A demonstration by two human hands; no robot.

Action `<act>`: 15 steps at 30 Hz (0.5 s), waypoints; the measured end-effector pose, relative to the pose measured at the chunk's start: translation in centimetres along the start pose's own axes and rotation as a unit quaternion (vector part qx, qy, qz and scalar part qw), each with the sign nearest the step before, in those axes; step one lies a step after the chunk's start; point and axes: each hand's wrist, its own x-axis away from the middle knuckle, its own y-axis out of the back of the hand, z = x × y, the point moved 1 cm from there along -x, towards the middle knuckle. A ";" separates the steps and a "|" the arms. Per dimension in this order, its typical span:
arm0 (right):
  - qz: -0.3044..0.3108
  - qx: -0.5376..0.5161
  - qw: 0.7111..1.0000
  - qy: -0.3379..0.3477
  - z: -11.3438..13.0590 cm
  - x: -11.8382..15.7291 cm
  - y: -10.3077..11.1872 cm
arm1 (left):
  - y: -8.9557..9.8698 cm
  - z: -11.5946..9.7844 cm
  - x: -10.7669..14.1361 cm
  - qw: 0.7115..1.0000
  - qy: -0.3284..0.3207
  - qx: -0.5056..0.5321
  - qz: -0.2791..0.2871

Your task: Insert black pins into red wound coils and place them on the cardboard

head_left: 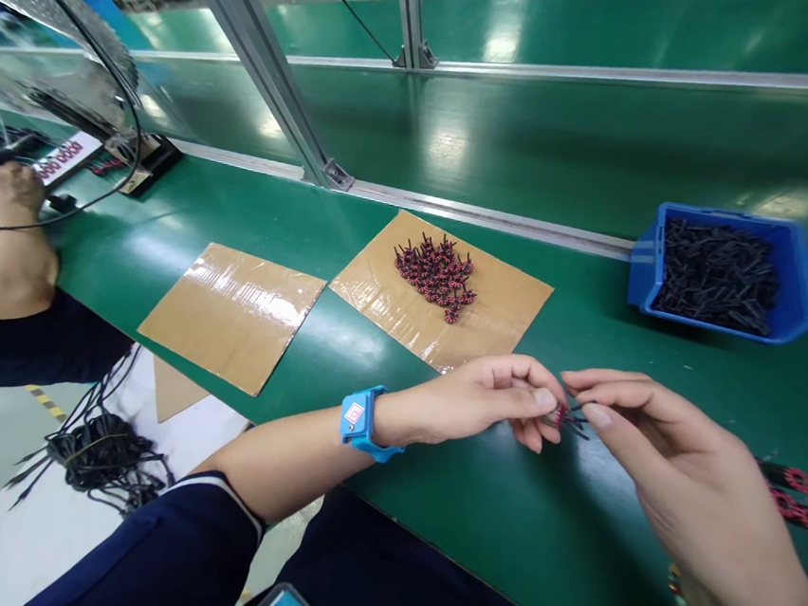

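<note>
My left hand (509, 401), with a blue wrist strap (362, 420), pinches a small red-and-black wound ring coil (560, 415) between thumb and fingers. Thin dark leads stick out of the coil toward the right. At those leads, my right hand (649, 431) closes thumb and forefinger on a short black tube (578, 406); whether it is over a lead is too small to tell. Several similar coils (796, 493) lie partly hidden behind my right hand. A pile of coils with upright black leads (436, 273) rests on a cardboard sheet (511, 299).
A blue bin (646, 269) of short black tubes (717, 276) stands at the back right. Another cardboard sheet (231, 315) lies to the left. A metal post (269, 71) rises behind. At far left a co-worker's hand (7, 189) is near a fixture; black cables (103, 455) sit below.
</note>
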 end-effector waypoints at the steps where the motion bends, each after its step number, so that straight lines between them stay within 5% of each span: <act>1: 0.008 0.005 1.000 0.005 0.0 0.0 0.0 | 0.0 0.1 0.0 1.000 -0.002 0.005 0.001; 6: 0.019 0.023 1.000 0.010 -0.1 0.0 0.3 | 0.3 0.5 -0.1 0.999 -0.016 0.027 0.012; 15: -0.171 0.019 0.983 -0.058 -0.1 0.0 1.6 | 1.0 -0.6 0.3 0.996 -0.058 0.053 -0.038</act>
